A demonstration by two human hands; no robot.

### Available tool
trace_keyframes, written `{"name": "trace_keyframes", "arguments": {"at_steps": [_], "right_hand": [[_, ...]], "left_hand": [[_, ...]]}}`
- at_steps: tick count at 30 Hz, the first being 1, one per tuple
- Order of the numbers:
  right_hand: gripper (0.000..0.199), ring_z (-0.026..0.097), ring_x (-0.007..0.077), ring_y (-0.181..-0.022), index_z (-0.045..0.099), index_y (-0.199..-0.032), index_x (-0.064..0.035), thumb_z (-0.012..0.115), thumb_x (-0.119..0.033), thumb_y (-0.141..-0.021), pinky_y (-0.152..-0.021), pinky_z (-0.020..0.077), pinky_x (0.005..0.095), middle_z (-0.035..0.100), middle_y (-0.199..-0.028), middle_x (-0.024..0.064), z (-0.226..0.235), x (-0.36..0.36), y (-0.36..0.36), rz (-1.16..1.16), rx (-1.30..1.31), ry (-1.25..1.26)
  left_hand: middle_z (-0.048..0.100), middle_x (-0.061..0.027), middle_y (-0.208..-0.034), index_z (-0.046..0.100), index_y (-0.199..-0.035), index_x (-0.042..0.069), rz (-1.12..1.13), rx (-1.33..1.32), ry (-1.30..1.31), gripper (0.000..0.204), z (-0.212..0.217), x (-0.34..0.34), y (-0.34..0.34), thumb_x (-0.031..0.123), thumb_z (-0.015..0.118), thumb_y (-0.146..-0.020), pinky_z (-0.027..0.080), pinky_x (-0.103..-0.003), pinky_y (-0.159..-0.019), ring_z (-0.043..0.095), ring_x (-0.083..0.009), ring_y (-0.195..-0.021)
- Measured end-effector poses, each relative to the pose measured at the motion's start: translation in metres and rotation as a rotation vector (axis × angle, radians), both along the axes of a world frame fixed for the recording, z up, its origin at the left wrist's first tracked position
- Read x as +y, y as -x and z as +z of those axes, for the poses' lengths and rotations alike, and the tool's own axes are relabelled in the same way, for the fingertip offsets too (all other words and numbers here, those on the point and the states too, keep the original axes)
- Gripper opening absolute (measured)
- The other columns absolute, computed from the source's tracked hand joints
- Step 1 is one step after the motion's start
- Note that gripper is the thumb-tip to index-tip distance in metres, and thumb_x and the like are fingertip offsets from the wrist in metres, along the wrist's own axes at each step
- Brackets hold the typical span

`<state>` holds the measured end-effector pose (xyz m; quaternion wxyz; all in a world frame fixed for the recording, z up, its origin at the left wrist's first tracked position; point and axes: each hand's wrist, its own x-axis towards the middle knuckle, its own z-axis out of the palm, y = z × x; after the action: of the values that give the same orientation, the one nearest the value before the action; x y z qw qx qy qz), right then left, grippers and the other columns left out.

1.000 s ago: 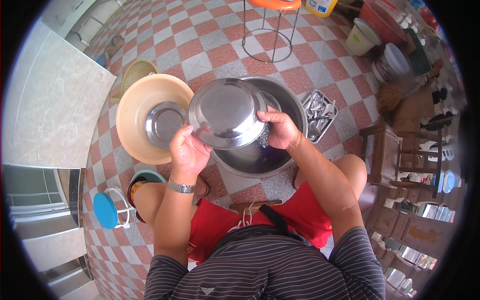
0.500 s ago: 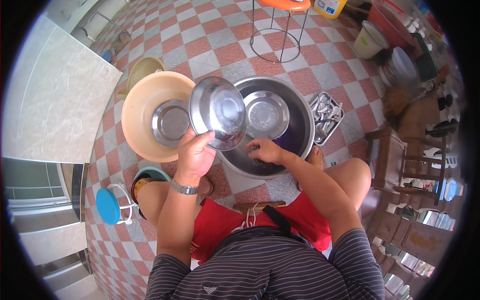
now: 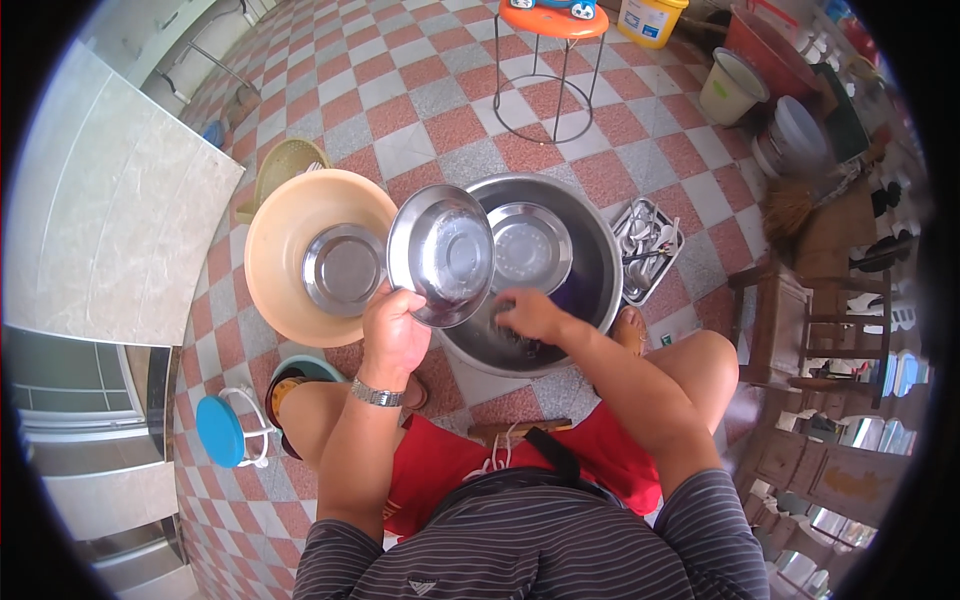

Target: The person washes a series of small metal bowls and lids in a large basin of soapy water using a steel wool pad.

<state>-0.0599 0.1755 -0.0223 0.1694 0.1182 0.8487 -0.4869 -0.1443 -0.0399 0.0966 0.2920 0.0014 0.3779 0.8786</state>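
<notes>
My left hand [image 3: 393,335] grips the near rim of a round steel bowl [image 3: 441,255], holding it tilted above the gap between two basins. My right hand [image 3: 528,316] reaches down into the large steel basin [image 3: 590,300], fingers curled near its near wall; what it touches is hidden. Another steel dish [image 3: 530,246] lies flat inside that basin. To the left stands an orange plastic basin [image 3: 275,290] with a steel dish [image 3: 343,269] in its bottom.
A steel tray of cutlery [image 3: 648,238] lies right of the big basin. A wire-legged stool [image 3: 553,40] stands beyond, with buckets [image 3: 733,85] at the far right. A blue lid [image 3: 220,430] sits by my left knee. Wooden furniture [image 3: 800,310] crowds the right.
My left hand has carried the steel bowl leftward and tilted it, away from over the big basin. My right hand let go of the bowl and dropped into the basin.
</notes>
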Motion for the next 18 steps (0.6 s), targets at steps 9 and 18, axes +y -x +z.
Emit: {"name": "trace_keyframes", "arguments": {"at_steps": [9, 18], "right_hand": [[0.041, 0.068, 0.0259, -0.101, 0.064, -0.119, 0.003, 0.078, -0.014, -0.084, -0.091, 0.0523, 0.0342, 0.07, -0.107, 0.0172, 0.122, -0.007, -0.001, -0.544, 0.464, 0.521], [0.036, 0.059, 0.0362, -0.115, 0.068, -0.11, -0.0059, 0.078, -0.02, -0.079, -0.098, 0.0464, 0.0477, 0.062, -0.123, 0.0151, 0.138, -0.033, -0.009, -0.107, 1.073, -0.173]], "left_hand": [[0.069, -0.0086, -0.107, 0.06, -0.122, -0.005, -0.027, 0.078, 0.211, 0.048, -0.002, 0.023, -0.015, -0.009, 0.045, -0.077, 0.052, -0.03, -0.088, 0.066, -0.0174, -0.094], [0.067, -0.0043, -0.098, 0.066, -0.105, 0.001, -0.268, 0.298, 0.5, 0.023, 0.005, 0.032, -0.042, -0.004, 0.051, -0.089, 0.052, -0.025, -0.075, 0.063, -0.0114, -0.086]]}}
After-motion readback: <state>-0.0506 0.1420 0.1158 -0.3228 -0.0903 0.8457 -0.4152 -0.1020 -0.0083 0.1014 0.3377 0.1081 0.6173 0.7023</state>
